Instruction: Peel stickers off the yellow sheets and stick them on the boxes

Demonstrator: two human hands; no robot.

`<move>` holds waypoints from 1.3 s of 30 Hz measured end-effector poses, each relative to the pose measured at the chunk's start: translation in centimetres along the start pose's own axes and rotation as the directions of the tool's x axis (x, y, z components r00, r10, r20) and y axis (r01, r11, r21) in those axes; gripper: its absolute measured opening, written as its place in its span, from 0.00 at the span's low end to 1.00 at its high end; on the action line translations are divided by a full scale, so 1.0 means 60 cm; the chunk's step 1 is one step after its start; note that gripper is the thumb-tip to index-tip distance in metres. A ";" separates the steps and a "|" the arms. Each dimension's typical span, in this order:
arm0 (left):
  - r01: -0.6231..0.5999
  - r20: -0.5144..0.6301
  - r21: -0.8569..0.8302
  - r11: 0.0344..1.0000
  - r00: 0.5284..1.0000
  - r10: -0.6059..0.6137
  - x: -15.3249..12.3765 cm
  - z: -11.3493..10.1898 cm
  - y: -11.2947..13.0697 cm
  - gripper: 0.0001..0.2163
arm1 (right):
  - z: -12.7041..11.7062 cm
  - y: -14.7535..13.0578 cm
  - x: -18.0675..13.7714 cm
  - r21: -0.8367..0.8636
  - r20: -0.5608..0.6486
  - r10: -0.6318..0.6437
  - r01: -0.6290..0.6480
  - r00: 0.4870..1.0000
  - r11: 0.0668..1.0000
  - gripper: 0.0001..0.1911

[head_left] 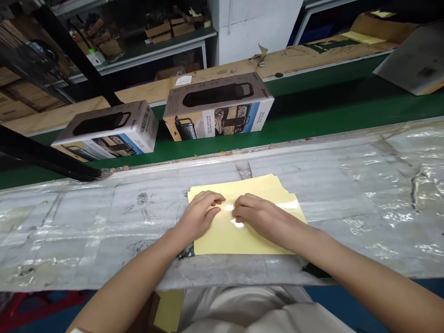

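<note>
Centre frame: left hand (198,216) and right hand (258,215), fingers curled and pressing down on yellow sheet (243,238) on taped bench (347,185). Upper left: two boxes (218,107).

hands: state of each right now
Left hand: curled fingers resting on the glossy pale yellow paper sheet, grip cannot be told.
Right hand: curled on the same sheet, grip cannot be told.

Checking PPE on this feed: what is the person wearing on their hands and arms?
Left hand and right hand are bare: no gloves, rings or watch visible. Forearms are uncovered too. A pale edge, maybe a sleeve, shows at the frame's bottom left.
</note>
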State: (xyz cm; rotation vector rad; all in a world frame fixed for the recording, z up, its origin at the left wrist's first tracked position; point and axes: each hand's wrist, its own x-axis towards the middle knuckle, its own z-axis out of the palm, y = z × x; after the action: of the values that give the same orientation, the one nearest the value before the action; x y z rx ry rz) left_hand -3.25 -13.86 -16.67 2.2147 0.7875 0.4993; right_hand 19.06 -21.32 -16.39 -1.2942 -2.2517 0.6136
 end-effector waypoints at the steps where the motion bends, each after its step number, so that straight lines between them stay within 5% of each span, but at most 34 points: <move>1: 0.006 -0.004 0.000 1.000 1.000 -0.006 0.002 -0.003 0.000 0.09 | 0.000 0.002 0.001 0.008 0.008 0.000 0.000 1.000 1.000 0.13; 9: -0.087 -0.028 0.054 0.995 0.996 0.089 -0.003 -0.005 0.001 0.07 | -0.001 0.007 0.007 0.057 -0.027 -0.010 0.011 1.000 0.998 0.11; 17: -0.149 -0.069 0.113 0.982 0.985 0.158 -0.002 -0.002 -0.011 0.07 | 0.005 0.007 -0.016 -0.080 -0.035 -0.048 0.045 0.998 0.996 0.13; 24: -0.172 -0.028 0.182 0.968 0.983 0.180 -0.008 0.005 -0.001 0.15 | -0.005 -0.015 -0.013 0.264 -0.006 0.110 -0.105 0.994 0.959 0.11; 27: -0.150 0.004 0.276 0.949 0.988 0.155 -0.019 0.028 -0.016 0.19 | -0.026 -0.016 -0.021 0.485 0.091 0.214 -0.231 0.973 0.844 0.09; 31: -0.175 0.070 0.407 0.897 0.985 0.160 -0.027 0.048 -0.037 0.09 | -0.086 0.013 -0.019 0.674 0.116 0.358 -0.338 0.927 0.657 0.12; 35: -0.260 0.175 0.180 0.949 0.958 0.229 0.046 -0.038 -0.022 0.10 | -0.171 0.061 0.042 0.602 0.031 0.424 -0.356 0.905 0.715 0.19; 37: -0.184 0.014 0.151 0.971 0.983 0.184 0.133 -0.120 -0.015 0.17 | -0.210 0.084 0.094 0.601 -0.048 0.396 -0.290 0.917 0.745 0.19; 39: -0.111 -0.189 0.262 0.959 0.968 0.164 0.246 -0.206 -0.022 0.14 | -0.243 0.107 0.154 0.632 -0.126 0.352 -0.199 0.927 0.749 0.20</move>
State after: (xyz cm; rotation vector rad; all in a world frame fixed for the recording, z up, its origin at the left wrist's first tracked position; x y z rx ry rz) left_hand 0.28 2.88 -7.78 2.4922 0.8464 0.7472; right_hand 27.91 -8.15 -7.01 -1.2714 -1.4717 1.1199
